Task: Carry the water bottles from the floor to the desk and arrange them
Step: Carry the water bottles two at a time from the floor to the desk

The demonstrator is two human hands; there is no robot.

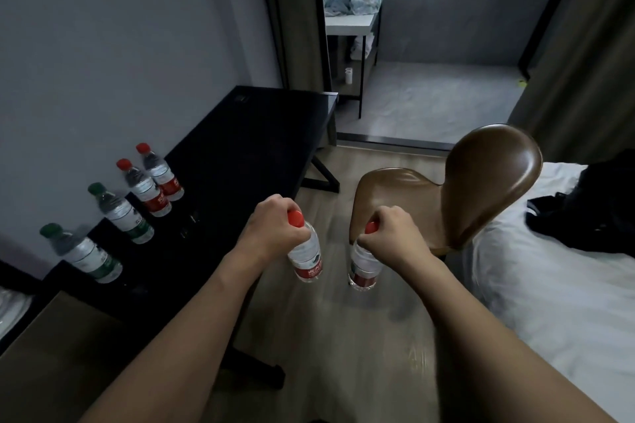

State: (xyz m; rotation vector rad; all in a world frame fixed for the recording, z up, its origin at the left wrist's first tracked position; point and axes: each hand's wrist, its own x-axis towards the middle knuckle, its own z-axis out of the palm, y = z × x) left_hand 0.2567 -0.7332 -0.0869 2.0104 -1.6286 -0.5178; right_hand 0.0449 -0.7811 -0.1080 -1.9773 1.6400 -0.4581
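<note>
— Six bottles counted in all. Largest items first?

— Noted: white bed (549, 285) at 3 o'clock; black desk (240, 161) at 9 to 11 o'clock, against the wall; brown chair (481, 188) at 1 o'clock, standing on the wood floor (343, 336).

— And on the desk?

— Four bottles in a row along the wall side: two green-capped bottles (120, 214) at 9 o'clock, two red-capped bottles (149, 190) just beyond at 10 o'clock. All upright, close together, apparently apart.

— Hands?

— Left hand (275, 233) just below centre, closed around the neck of the left red-cap bottle (305, 259), cap showing between the fingers. Right hand (391, 237) beside it at 3 o'clock, closed likewise on the neck of the right red-cap bottle (366, 268).

— Position of those two?

— Both hanging upright, near each other, over the floor between desk and chair. Contact with the floor: cannot tell.
</note>
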